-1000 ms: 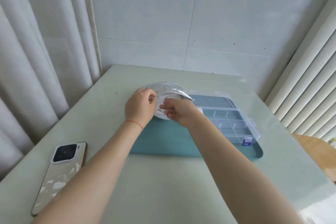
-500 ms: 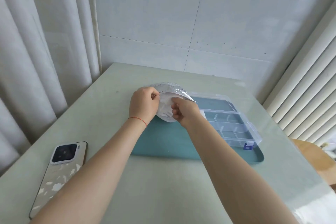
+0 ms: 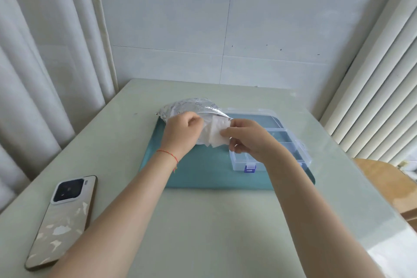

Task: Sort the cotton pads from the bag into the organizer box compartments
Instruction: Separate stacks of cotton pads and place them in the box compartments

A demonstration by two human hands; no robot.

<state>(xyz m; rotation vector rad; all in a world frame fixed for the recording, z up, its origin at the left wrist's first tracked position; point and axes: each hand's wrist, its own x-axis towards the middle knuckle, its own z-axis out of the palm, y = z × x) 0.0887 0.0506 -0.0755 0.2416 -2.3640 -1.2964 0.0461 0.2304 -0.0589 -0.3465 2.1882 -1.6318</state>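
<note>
A crinkled clear bag [image 3: 185, 106] with a printed pattern is held up over the left part of a teal tray [image 3: 203, 174]. My left hand [image 3: 181, 133] grips the bag's near edge. White square cotton pads [image 3: 216, 132] stick out of the bag's mouth, and my right hand [image 3: 248, 140] pinches them at their right edge. To the right on the tray lies the clear organizer box [image 3: 286, 137], its compartments in view and a blue latch at the front. My right hand covers part of the box.
A phone [image 3: 63, 219] lies face down on the pale green table [image 3: 203, 232] at the near left. Curtains hang on the left, a tiled wall stands behind, blinds are on the right. A wooden chair [image 3: 388, 185] shows past the table's right edge.
My right hand has drawn the white pads further out of the bag toward the right. The view has shifted slightly; the box and tray sit where they were.
</note>
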